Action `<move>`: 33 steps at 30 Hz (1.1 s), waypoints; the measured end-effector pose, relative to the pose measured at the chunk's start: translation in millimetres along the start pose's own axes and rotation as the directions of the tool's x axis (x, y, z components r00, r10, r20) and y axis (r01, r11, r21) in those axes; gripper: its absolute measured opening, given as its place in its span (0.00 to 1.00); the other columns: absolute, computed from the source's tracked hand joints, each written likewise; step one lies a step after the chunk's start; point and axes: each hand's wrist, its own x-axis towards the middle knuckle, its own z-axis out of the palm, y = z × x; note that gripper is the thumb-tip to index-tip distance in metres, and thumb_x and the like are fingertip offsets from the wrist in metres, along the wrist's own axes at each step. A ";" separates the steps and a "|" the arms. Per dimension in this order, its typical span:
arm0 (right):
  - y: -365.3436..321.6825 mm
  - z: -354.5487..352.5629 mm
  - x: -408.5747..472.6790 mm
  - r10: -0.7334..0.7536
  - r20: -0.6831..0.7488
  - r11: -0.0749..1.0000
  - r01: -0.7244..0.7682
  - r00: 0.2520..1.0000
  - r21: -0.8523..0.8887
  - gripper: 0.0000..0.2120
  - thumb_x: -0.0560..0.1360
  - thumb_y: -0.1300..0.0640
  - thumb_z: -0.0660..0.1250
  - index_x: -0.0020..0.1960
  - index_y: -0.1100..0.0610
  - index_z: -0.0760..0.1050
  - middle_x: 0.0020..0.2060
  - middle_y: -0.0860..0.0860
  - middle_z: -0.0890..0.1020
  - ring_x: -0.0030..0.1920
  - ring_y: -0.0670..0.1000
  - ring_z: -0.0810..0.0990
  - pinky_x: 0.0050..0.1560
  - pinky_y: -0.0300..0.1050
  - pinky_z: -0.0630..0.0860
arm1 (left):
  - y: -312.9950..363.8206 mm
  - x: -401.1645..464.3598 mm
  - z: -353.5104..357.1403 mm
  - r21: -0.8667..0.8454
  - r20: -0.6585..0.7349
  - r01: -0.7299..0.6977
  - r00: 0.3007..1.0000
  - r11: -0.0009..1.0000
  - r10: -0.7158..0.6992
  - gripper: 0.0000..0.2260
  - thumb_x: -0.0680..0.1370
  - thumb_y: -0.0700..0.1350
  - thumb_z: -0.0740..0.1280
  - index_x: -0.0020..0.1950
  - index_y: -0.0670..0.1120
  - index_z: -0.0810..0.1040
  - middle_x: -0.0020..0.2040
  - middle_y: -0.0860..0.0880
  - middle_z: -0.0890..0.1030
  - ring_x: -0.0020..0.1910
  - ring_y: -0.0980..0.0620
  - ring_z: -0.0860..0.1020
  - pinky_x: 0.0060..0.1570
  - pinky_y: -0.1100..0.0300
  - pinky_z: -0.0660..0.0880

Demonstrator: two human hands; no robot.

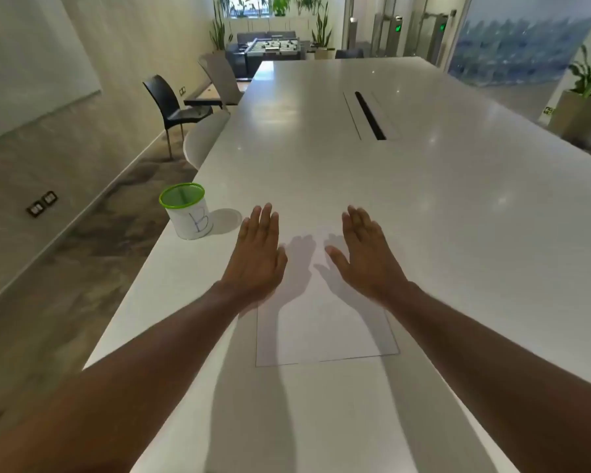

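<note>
- My fingers [265, 216] are straight and close together on both hands, palms down, holding nothing.
- My left hand [258, 257] and right hand [365, 257] lie level with each other and apart, with their shadows falling in the gap between them. I judge that they hover just above the surface, though I cannot tell for sure whether they touch it.
- The sheet of paper [325, 336] lies flat under and between my hands, white on the white table [440, 216], its near edge toward my body.
- Its long axis runs away from me, the same way my fingers point. My left hand is over its left edge and my right hand over its right side, neither clearly nearer.
- So the coming move, as I judge it, is straight down onto the sheet with both hands together.
- A white cup [188, 213] with a green rim and a "B" drawn on it stands upright to the left of my left hand, near the table's edge and apart from the paper.
</note>
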 end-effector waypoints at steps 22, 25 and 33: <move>30.9 -3.9 -27.1 0.183 -0.180 0.981 -0.192 0.967 -0.035 0.10 0.72 0.70 0.64 0.53 0.67 0.77 0.44 0.63 0.82 0.44 0.63 0.80 0.42 0.50 0.75 | 0.0 -27.3 -0.4 0.019 0.255 0.077 0.964 0.997 -0.079 0.29 0.75 0.45 0.53 0.76 0.38 0.66 0.78 0.41 0.64 0.78 0.44 0.58 0.76 0.54 0.51; 46.0 -3.3 -33.1 0.213 -0.121 0.975 -0.219 0.969 -0.031 0.09 0.74 0.67 0.60 0.48 0.61 0.78 0.40 0.55 0.82 0.43 0.59 0.78 0.38 0.45 0.70 | 0.8 -25.6 -1.9 -0.006 0.282 0.084 0.956 0.996 -0.079 0.31 0.74 0.46 0.52 0.77 0.38 0.64 0.79 0.41 0.62 0.79 0.46 0.57 0.76 0.56 0.52; 56.5 -1.2 -27.7 0.259 -0.158 0.966 -0.259 0.953 0.022 0.10 0.75 0.65 0.65 0.54 0.59 0.81 0.46 0.59 0.82 0.47 0.61 0.78 0.40 0.42 0.65 | -3.0 -21.8 -0.6 0.020 0.259 0.058 0.964 0.998 -0.061 0.24 0.79 0.46 0.56 0.73 0.36 0.69 0.74 0.41 0.70 0.72 0.45 0.68 0.72 0.53 0.63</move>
